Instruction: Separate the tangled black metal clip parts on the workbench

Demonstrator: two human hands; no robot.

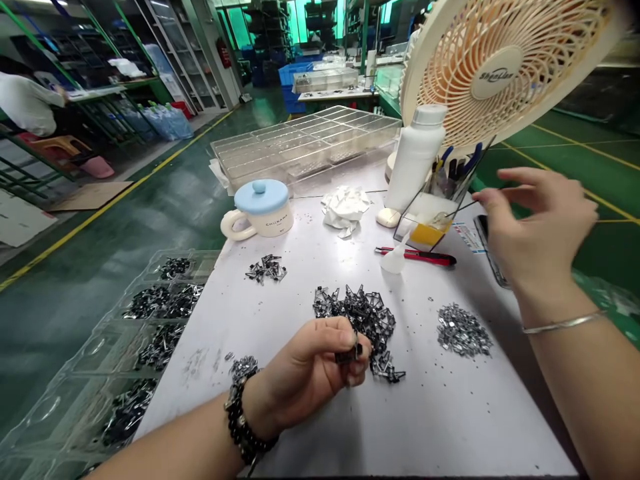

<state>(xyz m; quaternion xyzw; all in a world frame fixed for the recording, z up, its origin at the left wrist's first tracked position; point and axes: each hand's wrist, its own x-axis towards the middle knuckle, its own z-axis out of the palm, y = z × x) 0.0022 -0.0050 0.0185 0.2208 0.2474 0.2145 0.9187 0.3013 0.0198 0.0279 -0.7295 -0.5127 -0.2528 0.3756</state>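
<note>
My left hand [320,350] is closed, pinching a small black part [349,353] between thumb and fingers; the fingers cover most of it. Just behind that hand lies a heap of small black clip-like parts [367,310]. Over the table's right side, my right hand [540,220] is raised, with thumb and forefinger closed on a thin dark rod [467,206]. The rod's end points to the clear holder [425,223] with a yellow label and several tools in it. Right of the black heap sits a pile of small silvery metal pieces [463,330].
A mug with a blue lid [263,203], crumpled paper [345,207], a white bottle [417,157], a red cutter [425,257], a small funnel [395,259] and a phone [490,250] stand or lie around. A fan [500,73] looms behind. Left is a compartment tray [75,390].
</note>
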